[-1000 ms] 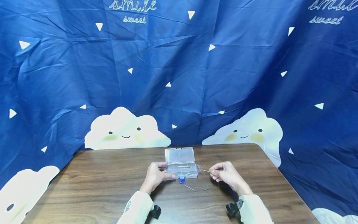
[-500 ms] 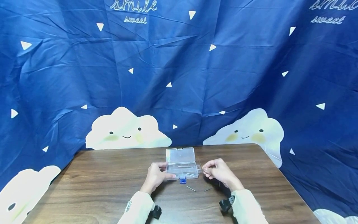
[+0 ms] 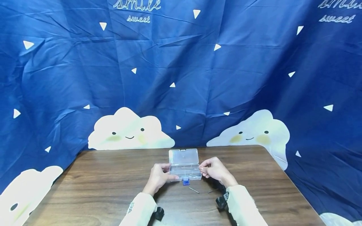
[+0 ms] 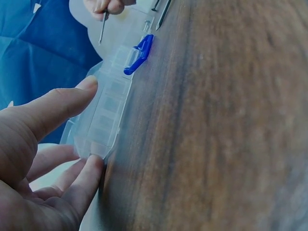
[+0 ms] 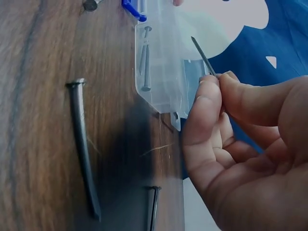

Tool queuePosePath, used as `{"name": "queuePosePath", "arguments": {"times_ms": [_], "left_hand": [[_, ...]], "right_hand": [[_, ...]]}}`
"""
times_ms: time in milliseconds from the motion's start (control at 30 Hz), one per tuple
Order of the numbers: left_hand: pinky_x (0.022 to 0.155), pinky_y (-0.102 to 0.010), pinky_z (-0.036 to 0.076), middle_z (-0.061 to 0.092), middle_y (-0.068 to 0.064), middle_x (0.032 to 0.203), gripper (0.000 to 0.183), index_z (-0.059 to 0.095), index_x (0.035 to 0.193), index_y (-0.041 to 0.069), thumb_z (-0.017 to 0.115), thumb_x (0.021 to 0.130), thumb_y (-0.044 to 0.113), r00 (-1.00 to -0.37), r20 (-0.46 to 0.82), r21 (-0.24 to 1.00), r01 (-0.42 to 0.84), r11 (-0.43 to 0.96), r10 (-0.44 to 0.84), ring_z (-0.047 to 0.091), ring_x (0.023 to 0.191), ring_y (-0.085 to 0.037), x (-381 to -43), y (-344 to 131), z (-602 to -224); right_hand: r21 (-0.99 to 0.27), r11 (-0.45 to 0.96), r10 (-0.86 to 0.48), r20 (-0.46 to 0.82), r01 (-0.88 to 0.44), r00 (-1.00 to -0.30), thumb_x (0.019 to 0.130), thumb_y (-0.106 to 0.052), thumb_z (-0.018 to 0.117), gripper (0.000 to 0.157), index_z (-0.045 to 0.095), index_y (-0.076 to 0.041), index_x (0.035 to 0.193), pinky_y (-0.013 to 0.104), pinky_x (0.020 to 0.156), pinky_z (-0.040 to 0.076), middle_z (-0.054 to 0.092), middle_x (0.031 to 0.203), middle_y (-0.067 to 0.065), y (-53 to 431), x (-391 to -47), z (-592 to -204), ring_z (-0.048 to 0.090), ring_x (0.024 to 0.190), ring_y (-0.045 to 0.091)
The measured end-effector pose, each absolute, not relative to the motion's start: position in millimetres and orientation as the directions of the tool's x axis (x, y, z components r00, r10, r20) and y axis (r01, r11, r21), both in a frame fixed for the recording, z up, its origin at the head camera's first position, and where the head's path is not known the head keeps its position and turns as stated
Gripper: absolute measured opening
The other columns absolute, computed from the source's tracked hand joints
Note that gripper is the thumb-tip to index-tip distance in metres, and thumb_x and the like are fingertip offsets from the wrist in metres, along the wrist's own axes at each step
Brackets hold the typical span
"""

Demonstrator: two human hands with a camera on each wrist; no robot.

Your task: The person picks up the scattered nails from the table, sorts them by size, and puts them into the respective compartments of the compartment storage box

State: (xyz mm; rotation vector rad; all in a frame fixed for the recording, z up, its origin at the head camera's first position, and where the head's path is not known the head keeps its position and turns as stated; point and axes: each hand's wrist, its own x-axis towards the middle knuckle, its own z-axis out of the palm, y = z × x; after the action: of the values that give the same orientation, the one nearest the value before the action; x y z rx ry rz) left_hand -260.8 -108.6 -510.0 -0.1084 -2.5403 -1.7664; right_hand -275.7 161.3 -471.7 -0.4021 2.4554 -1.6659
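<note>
A clear plastic compartment box (image 3: 177, 168) stands on the table with its lid (image 3: 183, 156) raised toward the back and a blue latch (image 3: 185, 181) at its front. My left hand (image 3: 159, 177) grips the box's left end, thumb along the front and fingers at the end wall. Between thumb and forefinger my right hand (image 3: 215, 171) pinches a nail (image 5: 203, 54), its point directed over the box's right end. Several nails lie inside the box, among them one nail (image 5: 147, 67) in a front compartment. The nail's head is hidden in my right fingers.
In front of the box a loose nail (image 3: 194, 190) lies on the brown wooden table (image 3: 113, 188). Another nail (image 3: 212, 190) is to its right, under the right forearm. A blue curtain (image 3: 192, 94) with clouds hangs behind the table's back edge.
My right hand has moved left with the nail, from beside the box to its right end. My left hand keeps its grip on the box.
</note>
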Motion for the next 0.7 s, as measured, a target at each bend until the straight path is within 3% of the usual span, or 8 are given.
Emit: {"name": "queuePosePath", "arguments": {"times_ms": [167,433,700], "left_hand": [[0.081,-0.033,0.058,0.069,-0.020,0.118,0.073,0.067,0.126,-0.005,0.097,0.061,0.009,-0.997,0.068,0.934,0.075,0.349,0.034,0.067,0.105,-0.028,-261,-109,-511],[0.081,-0.034,0.058,0.070,-0.019,0.115,0.072,0.067,0.126,-0.006,0.097,0.062,0.009,-0.997,0.076,0.930,0.082,0.358,0.032,0.068,0.102,-0.026,-263,-110,-510],[0.080,-0.034,0.058,0.070,-0.020,0.115,0.072,0.067,0.125,-0.006,0.097,0.061,0.009,-0.997,0.076,0.933,0.082,0.351,0.031,0.068,0.103,-0.027,-262,-111,-510]], "right_hand": [[-0.894,0.419,-0.299,0.025,-0.155,-0.954,0.090,0.008,0.065,0.007,0.071,0.010,0.088,0.027,0.053,0.051,0.061,0.066,0.006,156,-276,-471,0.056,0.059,0.013],[-0.781,0.588,-0.283,0.049,-0.213,-0.958,0.083,0.006,0.067,0.013,0.072,-0.002,0.074,0.024,0.050,0.041,0.060,0.061,0.002,141,-279,-465,0.053,0.055,0.011],[-0.747,0.628,-0.275,0.050,-0.219,-0.960,0.082,0.005,0.068,0.014,0.072,-0.004,0.072,0.027,0.054,0.042,0.060,0.060,-0.001,137,-283,-468,0.052,0.058,0.011]]}}
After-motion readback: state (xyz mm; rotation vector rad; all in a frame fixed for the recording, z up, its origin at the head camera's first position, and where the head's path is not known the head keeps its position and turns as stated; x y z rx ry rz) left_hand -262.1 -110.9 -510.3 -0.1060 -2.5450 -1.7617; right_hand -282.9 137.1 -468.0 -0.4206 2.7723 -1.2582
